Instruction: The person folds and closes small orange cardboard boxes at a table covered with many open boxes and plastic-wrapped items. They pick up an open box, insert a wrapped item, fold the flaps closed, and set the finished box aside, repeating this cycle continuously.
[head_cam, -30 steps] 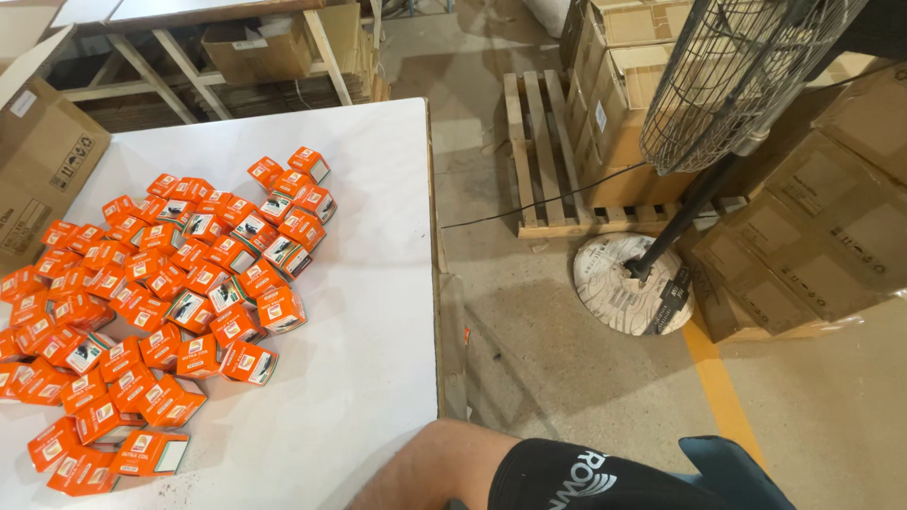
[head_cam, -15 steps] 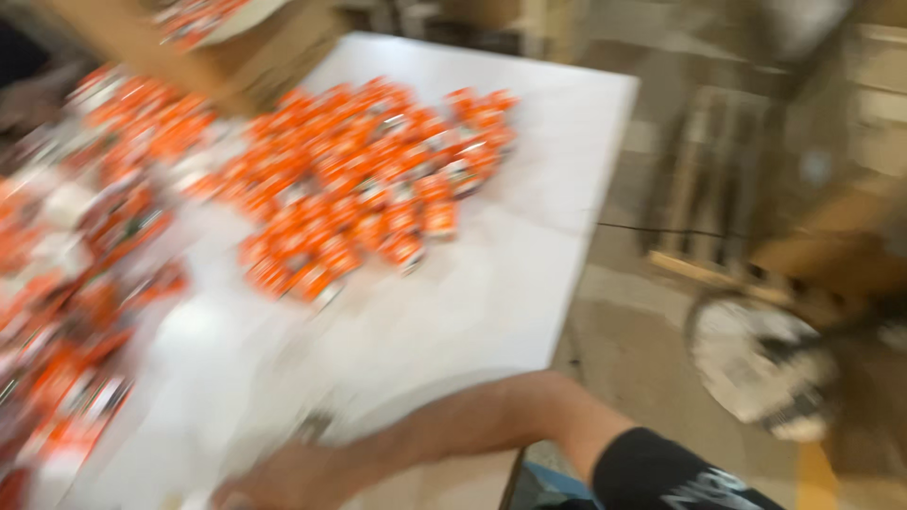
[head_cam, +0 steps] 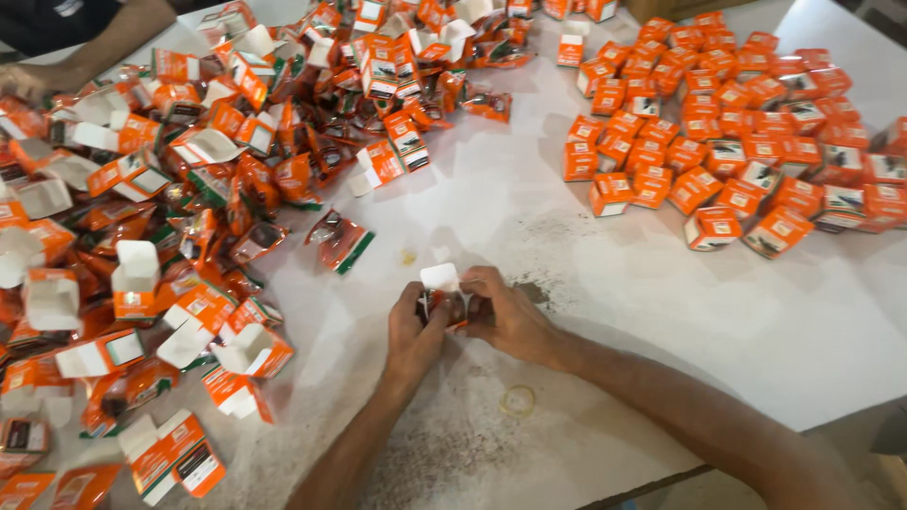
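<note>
Both hands now together at table centre, left hand (head_cam: 416, 331) and right hand (head_cam: 505, 316) gripping small box (head_cam: 441, 293).

small box (head_cam: 442, 293) mostly hidden by both hands' fingers (head_cam: 427, 316) | contents unclear | co-worker's arm (head_cam: 104, 42) cut off top-left | sealed boxes (head_cam: 874, 179) cropped at right edge

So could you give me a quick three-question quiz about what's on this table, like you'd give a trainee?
1. True or false: both hands hold one small box with an open white flap.
2. Which side has the closed orange boxes packed close together, and which the open boxes in a loose heap?
3. What small ring lies near the right forearm?

Key:
1. True: left hand, right hand.
2. Closed right; open left.
3. A rubber band.
</note>
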